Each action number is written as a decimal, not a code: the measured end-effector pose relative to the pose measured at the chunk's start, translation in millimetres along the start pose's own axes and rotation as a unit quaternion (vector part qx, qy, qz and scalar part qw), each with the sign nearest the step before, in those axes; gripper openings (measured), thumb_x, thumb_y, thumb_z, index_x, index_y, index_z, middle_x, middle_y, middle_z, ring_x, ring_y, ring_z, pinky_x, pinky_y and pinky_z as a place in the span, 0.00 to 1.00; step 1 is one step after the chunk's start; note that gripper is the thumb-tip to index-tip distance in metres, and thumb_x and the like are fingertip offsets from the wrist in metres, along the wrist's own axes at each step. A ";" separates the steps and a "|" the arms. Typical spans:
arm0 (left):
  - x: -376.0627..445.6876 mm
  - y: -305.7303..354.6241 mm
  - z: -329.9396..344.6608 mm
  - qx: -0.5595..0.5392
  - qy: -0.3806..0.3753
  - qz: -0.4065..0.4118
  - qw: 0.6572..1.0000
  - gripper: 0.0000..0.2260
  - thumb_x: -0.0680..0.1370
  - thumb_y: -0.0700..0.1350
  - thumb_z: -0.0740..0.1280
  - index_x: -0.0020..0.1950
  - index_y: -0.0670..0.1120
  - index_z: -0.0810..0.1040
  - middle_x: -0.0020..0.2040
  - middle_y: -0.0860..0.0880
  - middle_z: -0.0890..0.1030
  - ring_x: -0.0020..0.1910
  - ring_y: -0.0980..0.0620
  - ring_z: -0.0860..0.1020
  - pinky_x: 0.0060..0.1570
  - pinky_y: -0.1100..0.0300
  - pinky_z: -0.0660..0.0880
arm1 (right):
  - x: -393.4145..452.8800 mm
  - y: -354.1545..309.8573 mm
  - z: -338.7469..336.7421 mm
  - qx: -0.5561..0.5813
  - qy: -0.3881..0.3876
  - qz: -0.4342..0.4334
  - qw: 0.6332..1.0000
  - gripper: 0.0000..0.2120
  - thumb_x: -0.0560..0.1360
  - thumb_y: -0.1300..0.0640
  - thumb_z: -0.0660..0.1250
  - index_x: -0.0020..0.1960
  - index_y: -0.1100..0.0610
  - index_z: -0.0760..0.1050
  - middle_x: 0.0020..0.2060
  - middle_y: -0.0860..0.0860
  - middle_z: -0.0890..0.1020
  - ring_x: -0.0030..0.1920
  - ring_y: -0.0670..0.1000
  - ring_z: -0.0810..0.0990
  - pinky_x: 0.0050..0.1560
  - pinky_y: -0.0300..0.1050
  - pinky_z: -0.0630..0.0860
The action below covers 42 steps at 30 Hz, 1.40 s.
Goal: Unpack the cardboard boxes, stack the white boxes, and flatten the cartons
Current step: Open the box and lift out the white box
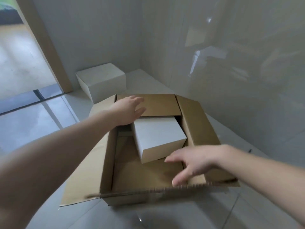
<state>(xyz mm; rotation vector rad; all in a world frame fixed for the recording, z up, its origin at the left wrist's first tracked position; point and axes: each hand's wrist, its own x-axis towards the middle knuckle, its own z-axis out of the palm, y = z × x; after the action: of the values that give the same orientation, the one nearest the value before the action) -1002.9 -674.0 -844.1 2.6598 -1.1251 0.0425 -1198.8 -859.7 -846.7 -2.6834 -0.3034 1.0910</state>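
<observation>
— What did the floor look like at that moment?

— A large brown corrugated cardboard carton (148, 194) stood open on the pale glossy tiled floor (49, 121), its flaps folded outward. The left flap lay flat on the tiles; the right one leaned out toward the grey-white wall (247, 80); the far flap tipped inward over the opening.

— And inside?

— One plain white rectangular box (158, 138) sat tilted in the carton, its far end partly under that inward flap, its near end raised above the brown bottom.

— Where were the hands?

— The left hand (127, 111) reached over the carton's far left corner, fingers spread and relaxed, at the white box's far corner; I couldn't tell whether it touched. The right hand (189, 164) hovered near the box's front right corner, fingers loose and apart, gripping nothing, fingertips close to the carton's near edge.

— Anything else unpacked?

— A second plain white closed box (102, 80) rested on the floor beyond the carton, against the far wall, next to a tan door frame (49, 52).
</observation>
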 end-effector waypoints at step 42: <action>12.3 -57.7 65.3 0.013 -0.058 -0.069 0.996 0.18 0.79 0.50 0.59 0.68 0.47 0.69 0.66 0.46 0.72 0.60 0.45 0.72 0.55 0.55 0.69 | 154.2 52.1 -23.8 -0.191 0.247 0.065 0.948 0.23 0.79 0.39 0.51 0.60 0.55 0.71 0.57 0.50 0.75 0.57 0.55 0.75 0.50 0.49 0.72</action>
<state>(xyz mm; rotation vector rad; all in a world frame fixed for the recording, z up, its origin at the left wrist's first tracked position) -957.9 -659.9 -918.4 2.7878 -0.9773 -0.1243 -1068.4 -870.1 -946.5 -3.2389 -0.2652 0.3766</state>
